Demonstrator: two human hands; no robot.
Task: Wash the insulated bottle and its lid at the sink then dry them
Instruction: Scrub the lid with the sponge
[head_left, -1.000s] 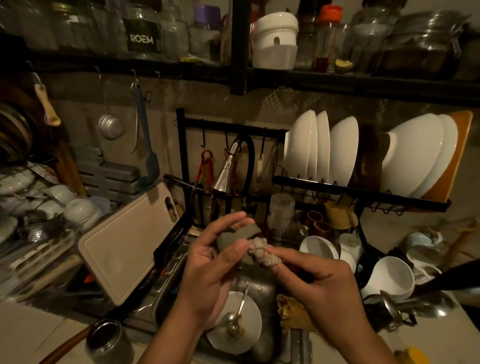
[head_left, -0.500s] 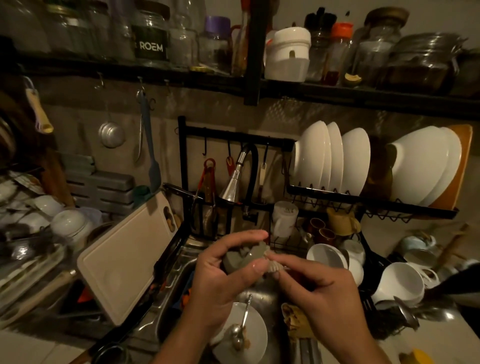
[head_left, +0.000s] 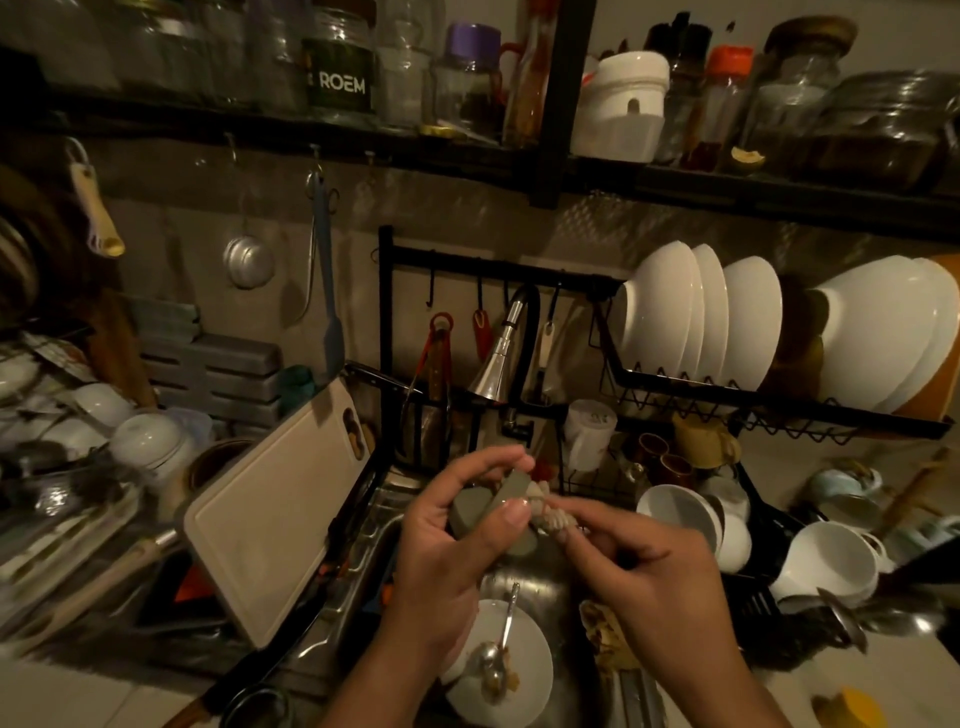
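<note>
Mid-frame above the sink (head_left: 524, 587), our left hand (head_left: 447, 551) grips the grey lid (head_left: 467, 512) while our right hand (head_left: 660, 577) pinches a pale knobbly piece (head_left: 550, 519) at its edge: the lid-washing step, we judge, with a rinse under the tap (head_left: 498, 364) just above likely next.
</note>
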